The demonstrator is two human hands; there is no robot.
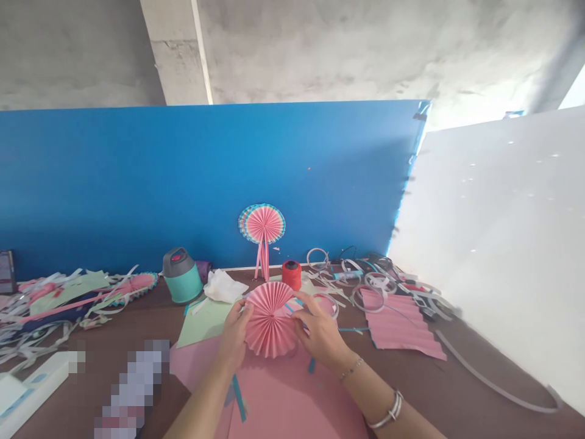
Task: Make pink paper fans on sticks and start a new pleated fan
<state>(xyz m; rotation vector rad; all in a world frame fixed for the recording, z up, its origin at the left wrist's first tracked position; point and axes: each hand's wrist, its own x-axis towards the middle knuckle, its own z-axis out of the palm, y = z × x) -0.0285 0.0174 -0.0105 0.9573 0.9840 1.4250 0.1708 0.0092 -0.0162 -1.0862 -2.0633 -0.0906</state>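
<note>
A pink pleated paper fan point(269, 335), spread into a nearly full round, is held up over the pink paper sheets. My left hand point(235, 332) pinches its left edge, thumb in front. On the other side my right hand point(322, 332) has its fingertips at the fan's right edge, beside a wedge-shaped gap between the pleats. Exactly how those fingertips grip the paper is hard to make out. Below the hands lies a large pink sheet point(292, 402), with a blue strip point(238, 397) near my left forearm.
A finished pink rosette point(264, 223) with a blue fringe leans on the blue partition point(137, 183). Nearby stand a red thread spool point(291, 276) and a teal-and-grey device point(183, 277). Corrugated pink paper point(402, 323) lies right; paper strips point(46, 305) heap up left.
</note>
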